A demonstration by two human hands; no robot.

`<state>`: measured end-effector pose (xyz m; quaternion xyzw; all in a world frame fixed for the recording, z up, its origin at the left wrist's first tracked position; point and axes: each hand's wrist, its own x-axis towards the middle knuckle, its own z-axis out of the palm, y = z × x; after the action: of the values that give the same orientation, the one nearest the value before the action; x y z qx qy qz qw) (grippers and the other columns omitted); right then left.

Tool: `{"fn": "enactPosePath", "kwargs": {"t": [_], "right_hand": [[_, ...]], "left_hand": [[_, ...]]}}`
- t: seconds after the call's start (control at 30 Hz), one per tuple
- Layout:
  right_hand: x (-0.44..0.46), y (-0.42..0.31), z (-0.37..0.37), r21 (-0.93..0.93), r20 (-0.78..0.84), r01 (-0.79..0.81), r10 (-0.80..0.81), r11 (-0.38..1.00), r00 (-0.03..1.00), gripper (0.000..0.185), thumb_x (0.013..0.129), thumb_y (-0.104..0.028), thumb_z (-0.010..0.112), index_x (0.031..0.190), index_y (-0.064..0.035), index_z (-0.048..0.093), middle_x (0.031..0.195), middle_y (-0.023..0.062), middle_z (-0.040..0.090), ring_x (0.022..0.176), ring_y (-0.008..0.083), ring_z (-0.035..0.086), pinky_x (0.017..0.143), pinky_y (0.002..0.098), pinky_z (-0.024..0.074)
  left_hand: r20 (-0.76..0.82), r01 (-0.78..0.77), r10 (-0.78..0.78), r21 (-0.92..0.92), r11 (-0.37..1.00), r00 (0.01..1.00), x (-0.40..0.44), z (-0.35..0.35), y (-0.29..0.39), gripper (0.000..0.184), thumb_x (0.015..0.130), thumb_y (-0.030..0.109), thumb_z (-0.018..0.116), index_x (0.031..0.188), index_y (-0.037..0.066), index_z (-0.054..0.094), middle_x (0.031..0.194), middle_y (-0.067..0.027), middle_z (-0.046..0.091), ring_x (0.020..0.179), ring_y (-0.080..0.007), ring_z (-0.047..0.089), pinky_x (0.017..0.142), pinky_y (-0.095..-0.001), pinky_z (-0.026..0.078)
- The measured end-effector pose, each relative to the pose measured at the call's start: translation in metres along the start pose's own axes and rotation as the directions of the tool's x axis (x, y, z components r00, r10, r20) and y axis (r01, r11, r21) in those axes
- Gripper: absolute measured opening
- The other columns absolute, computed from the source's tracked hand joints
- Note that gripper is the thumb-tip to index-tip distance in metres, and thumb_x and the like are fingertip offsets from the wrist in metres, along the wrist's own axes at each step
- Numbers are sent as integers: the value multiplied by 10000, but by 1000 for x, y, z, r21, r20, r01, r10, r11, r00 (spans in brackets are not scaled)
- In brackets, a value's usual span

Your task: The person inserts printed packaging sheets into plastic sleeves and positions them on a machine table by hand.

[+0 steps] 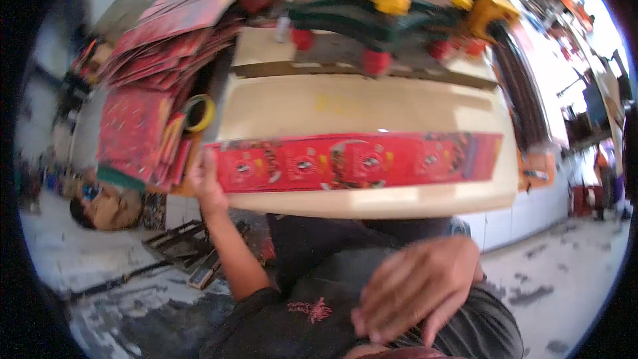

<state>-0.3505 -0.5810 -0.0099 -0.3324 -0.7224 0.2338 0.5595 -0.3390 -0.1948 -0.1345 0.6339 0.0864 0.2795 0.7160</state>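
A long red printed strip (319,163) with repeated round designs lies across the cream board (359,103), near its front edge. My left hand (211,183) is at the strip's left end, its fingers wrapped round that edge. My right hand (422,286) is raised close to the camera, in front of the dark shirt, blurred by motion. Its fingers point down and to the left, the thumb apart, and nothing shows in it.
Stacked red printed sheets (146,119) stand at the left, beside a yellow tape roll (199,113). A dark green frame with red feet (377,61) stands at the back of the board. A person (109,206) is low at the far left.
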Motion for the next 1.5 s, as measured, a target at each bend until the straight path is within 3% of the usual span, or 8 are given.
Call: {"fn": "enactPosePath", "kwargs": {"t": [0.17,0.33,0.5,0.67,0.97,1.23,1.4,1.5], "right_hand": [[-47,-58,4,-283,-914,-779,87,559,395,238,865,-106,735,1069,17,742,1060,159,755,985,299,725,900,403,542],[-119,-66,-10,84,-864,-992,-503,-97,-24,305,982,-216,669,1203,-10,712,1133,192,728,1024,273,697,888,363,535],[-159,-70,8,338,-918,-932,-173,132,-358,320,973,-249,681,1166,2,727,1022,186,756,924,263,726,847,374,547],[-166,-70,9,282,-936,-958,-202,57,-288,294,963,-218,689,1136,17,725,977,158,761,876,210,723,814,343,549],[-172,-86,15,253,-937,-624,27,740,-348,355,1021,-242,596,1140,83,676,1008,72,696,902,119,640,797,251,508],[-159,-32,9,133,-963,-444,11,886,-268,411,1041,-266,527,1268,71,591,1141,110,672,1006,161,662,887,300,540],[-104,30,12,118,-974,-338,42,934,-224,246,1041,-221,564,1139,-1,614,1006,53,663,912,103,632,793,264,527],[-84,45,13,83,-996,-653,71,753,-45,280,1058,-230,554,1028,19,680,817,14,663,714,73,572,637,210,448]], "left_hand": [[66,63,-61,-33,997,996,7,-16,-10,351,1026,277,656,1216,-18,641,1094,-68,697,956,-123,664,839,-303,563],[-38,91,-91,-7,996,995,10,-20,-12,360,1025,283,655,1228,-14,628,1090,-71,693,940,-137,672,844,-314,566],[-60,84,-84,-4,996,995,10,-18,-12,298,1028,296,650,1115,11,657,1032,-44,704,906,-121,672,806,-286,558],[-2,73,-74,-21,997,997,8,-7,-2,306,1027,294,650,1126,4,652,1053,-51,707,915,-131,681,822,-292,563],[42,371,-371,10,928,928,28,-46,24,542,1023,386,631,1372,-21,558,1243,-127,673,1111,-228,668,969,-404,536],[337,241,215,-896,373,917,-27,15,67,909,934,709,530,1594,118,325,1628,-106,384,1496,-296,342,1224,-556,254],[444,303,236,-835,459,864,-75,69,48,718,1011,454,608,1563,90,329,1583,-123,429,1434,-298,437,1175,-536,366],[-1,89,-109,-567,819,994,-82,107,81,567,999,29,579,1515,44,347,1336,-137,580,1260,-222,578,1038,-413,525]]}}
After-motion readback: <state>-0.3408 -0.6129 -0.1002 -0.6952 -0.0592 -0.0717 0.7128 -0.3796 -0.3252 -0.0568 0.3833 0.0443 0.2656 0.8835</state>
